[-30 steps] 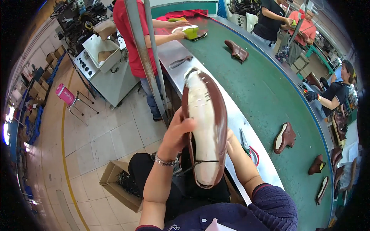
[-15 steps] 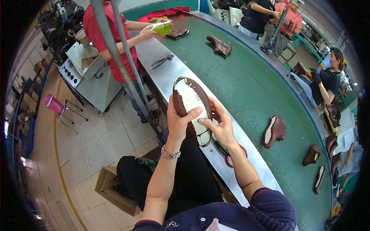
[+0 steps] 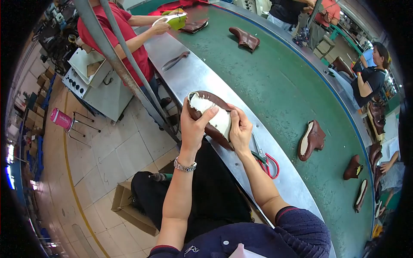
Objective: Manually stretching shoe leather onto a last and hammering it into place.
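Note:
Between my two hands is a brown leather shoe (image 3: 218, 122), turned so its white underside faces up. My left hand (image 3: 192, 129) wraps its left side, thumb laid across the white bottom. On the other side my right hand (image 3: 240, 132) grips the brown edge, its thumb on the rim near the white bottom. Those fingers hide part of the shoe. Just right of my right wrist, red-handled scissors (image 3: 272, 165) lie on the metal ledge (image 3: 202, 79).
Brown shoes (image 3: 311, 139) sit on the green conveyor belt (image 3: 275, 90). A slim dark tool (image 3: 175, 61) lies farther up the ledge. Metal poles (image 3: 116, 60) rise at left, near a person in red (image 3: 137, 47) holding a green-and-white piece. A cardboard box (image 3: 133, 210) stands by my leg.
The shoe has tilted in my hands, its far end swinging slightly left and down. My right hand has moved up along its edge, and the scissors beside it are more exposed.

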`<state>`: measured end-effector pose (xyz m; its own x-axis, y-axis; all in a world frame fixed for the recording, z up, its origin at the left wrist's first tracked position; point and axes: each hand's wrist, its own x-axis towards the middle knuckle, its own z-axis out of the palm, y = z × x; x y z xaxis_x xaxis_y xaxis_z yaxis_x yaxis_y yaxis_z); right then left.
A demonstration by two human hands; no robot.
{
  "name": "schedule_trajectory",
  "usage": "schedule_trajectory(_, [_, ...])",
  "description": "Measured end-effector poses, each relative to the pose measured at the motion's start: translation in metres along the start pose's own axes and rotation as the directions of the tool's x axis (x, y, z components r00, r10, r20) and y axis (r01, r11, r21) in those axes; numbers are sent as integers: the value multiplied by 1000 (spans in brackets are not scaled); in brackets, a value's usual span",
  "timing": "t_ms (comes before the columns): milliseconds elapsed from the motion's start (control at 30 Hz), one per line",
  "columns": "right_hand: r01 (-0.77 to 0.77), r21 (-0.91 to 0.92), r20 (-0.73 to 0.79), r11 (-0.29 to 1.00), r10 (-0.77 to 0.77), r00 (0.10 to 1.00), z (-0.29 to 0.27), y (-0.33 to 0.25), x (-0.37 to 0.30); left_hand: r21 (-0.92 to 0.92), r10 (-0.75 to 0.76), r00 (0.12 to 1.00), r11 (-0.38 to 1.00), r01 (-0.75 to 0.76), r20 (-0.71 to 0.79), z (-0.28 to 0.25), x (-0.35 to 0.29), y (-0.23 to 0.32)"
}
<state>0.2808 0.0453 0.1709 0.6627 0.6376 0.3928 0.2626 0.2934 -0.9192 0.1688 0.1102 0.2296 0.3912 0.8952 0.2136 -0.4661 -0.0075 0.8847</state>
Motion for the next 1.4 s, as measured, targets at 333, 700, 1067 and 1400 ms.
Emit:
schedule_trajectory(333, [-173,168,246,970,128,961,-20,-4,22,-10,-40,999,999,40,-12,-2,9,-4])
schedule_trajectory(700, [20,42,316,999,-32,948,-15,-10,55,22,-19,1000,1000,19,3,-2,18,-6])
schedule_trajectory(1067, [-154,354,-159,923,221,962,12,9,52,183,106,991,979,-89,-85,28,23,-26])
schedule_trajectory(1400, [-125,135,289,983,81,954,-25,-11,68,189,36,999,981,-39,24,12,31,-17])
